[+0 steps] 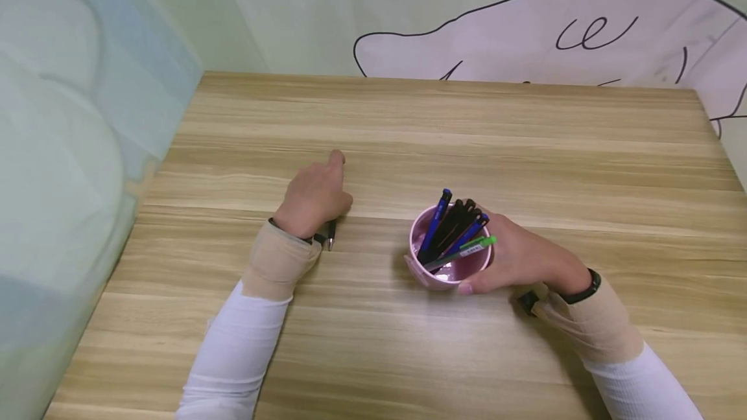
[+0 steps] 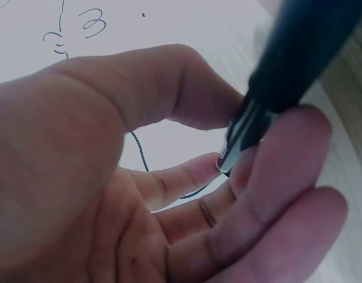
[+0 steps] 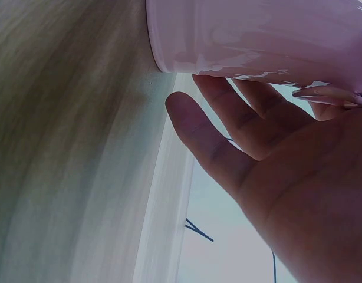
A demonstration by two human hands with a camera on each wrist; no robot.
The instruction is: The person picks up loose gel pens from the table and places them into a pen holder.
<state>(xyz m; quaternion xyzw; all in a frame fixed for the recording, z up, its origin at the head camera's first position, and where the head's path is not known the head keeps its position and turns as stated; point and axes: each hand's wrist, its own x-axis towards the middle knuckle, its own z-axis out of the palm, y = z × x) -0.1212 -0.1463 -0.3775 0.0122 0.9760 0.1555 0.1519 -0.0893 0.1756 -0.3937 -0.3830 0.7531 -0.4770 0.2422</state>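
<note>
My left hand (image 1: 314, 198) pinches a dark pen (image 2: 305, 53) with a shiny silver part between thumb and fingers. In the head view most of this pen is hidden under the hand; only its silver-tipped end shows below the fingers. My right hand (image 1: 519, 255) holds a pink ceramic cup (image 1: 425, 277) from the right, thumb at the near side and fingers behind. Several black and blue pens (image 1: 454, 229) and a green-ended pen (image 1: 474, 247) lean inside the cup. In the right wrist view the cup's wall (image 3: 257, 41) is seen along the fingers.
Both hands are over a light wood-grain table (image 1: 373, 355). Behind it hangs a pale backdrop (image 1: 490, 37) with a line-drawn animal, and a pale blue-green one (image 1: 64, 148) runs along the left side. Dark wrist devices (image 1: 530, 302) show under the wrist wraps.
</note>
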